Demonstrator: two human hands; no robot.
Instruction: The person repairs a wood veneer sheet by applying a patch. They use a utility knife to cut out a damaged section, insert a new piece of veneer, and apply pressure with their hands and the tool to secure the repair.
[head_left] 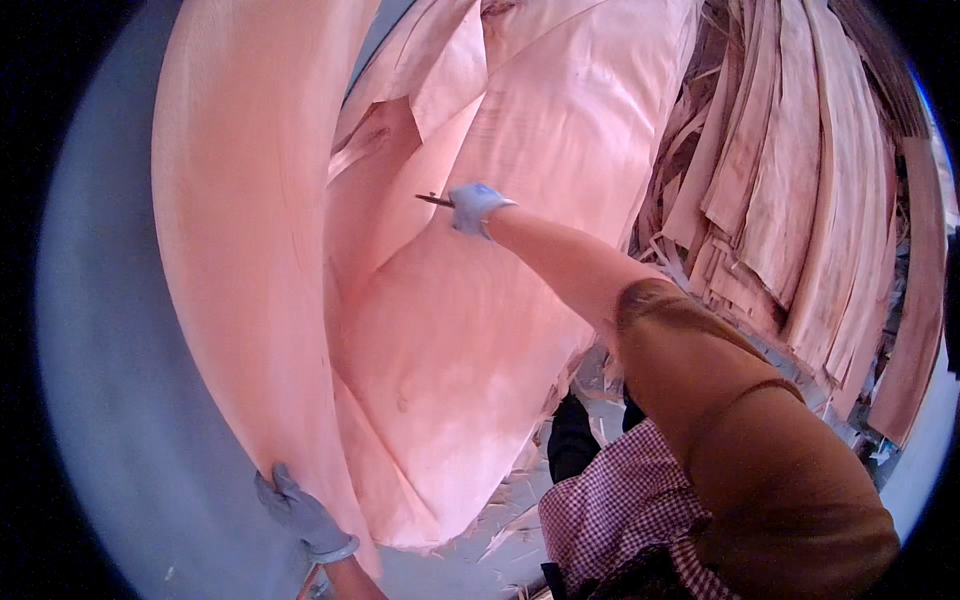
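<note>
Grey floor lies beneath a large thin pale-pink wood veneer sheet (450,330), likely light, floppy, brittle; left hand (300,515) grasps its lower edge, right hand (473,207) above grips a small blade (433,200).

The scene was lit by soft, even daylight, with faint shadows cast in the folds of the veneer (480,300). Straight edges were bent by the fisheye, and the corners were blacked out. Slight softness was noted throughout.
</note>
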